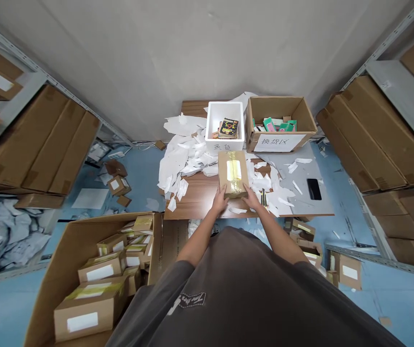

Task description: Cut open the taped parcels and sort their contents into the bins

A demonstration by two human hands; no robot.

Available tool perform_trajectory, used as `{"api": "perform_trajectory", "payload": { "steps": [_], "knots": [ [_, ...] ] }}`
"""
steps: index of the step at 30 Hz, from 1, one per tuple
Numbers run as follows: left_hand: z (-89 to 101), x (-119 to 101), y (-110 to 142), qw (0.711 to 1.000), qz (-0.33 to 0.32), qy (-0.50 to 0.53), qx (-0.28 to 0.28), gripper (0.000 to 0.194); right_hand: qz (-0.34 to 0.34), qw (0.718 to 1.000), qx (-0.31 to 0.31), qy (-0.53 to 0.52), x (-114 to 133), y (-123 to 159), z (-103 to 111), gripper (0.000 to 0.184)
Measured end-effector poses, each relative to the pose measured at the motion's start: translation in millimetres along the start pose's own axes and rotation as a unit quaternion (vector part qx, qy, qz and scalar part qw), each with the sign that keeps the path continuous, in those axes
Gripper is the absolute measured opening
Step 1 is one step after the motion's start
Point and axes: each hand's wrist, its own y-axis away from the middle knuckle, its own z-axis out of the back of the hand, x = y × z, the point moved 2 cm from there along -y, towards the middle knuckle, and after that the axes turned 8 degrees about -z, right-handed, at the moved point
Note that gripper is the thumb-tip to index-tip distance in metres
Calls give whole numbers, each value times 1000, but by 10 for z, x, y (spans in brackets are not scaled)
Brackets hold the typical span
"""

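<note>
Holding taped box [229, 184] by its 2 near corners: L hand [220, 198] on near-L, R hand [252, 198] on near-R, fingers [223, 188] of each bent partway, closed on cardboard. Box is over bench [195, 193], approx. mid-length, just in from front edge; can't tell if lifted a bit. Far end's right up by white bin [212, 145] w/ booklets inside; can't tell if touching. Labelled carton [300, 111] sits far-R.

Room to slide: bare wood on L, bar a few paper scraps [188, 152]. R side's tighter: torn paper, dark/yellow item [263, 197] too small to ID, then grey mat [310, 166] w/ phone [314, 189] near R end. Big carton [58, 260] w/ parcels inside crowds front-L corner.

Box itself: plain brown, rectangular, long side pointing away from person, closed, edges fairly square. Yellowish tape runs lengthwise down middle, incl. over white label on top; label text unreadable.
</note>
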Motion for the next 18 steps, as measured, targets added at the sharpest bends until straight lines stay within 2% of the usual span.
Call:
{"api": "perform_trajectory", "payload": {
  "steps": [2, 5, 7, 10, 12, 14, 16, 18],
  "knots": [
    [92, -106, -12, 999, -8, -12, -29, 77, 3, 1000, -24, -7, 149, 27, 65, 78],
    [408, -297, 30, 994, -55, -37, -87, 65, 45, 996, -77, -12, 459, 74, 361, 62],
    [658, -429, 58, 986, -79, -46, -138, 64, 65, 991, -113, -10, 668, 60, 615, 59],
    [918, -567, -15, 978, -56, -40, -196, 74, 54, 990, -130, -7, 904, -121, 852, 64],
    [958, -589, -143, 982, -20, -29, -185, 76, 34, 995, -99, -3, 981, -301, 831, 61],
    [913, -557, -274, 989, 10, -9, -146, 74, 3, 998, -58, 8, 988, -436, 711, 56],
    [846, -494, -345, 993, 16, 17, -112, 73, -22, 999, -34, 17, 938, -464, 588, 54],
    [810, -420, -319, 994, 8, 33, -107, 75, -25, 999, -32, 15, 852, -377, 538, 56]
  ]
}}
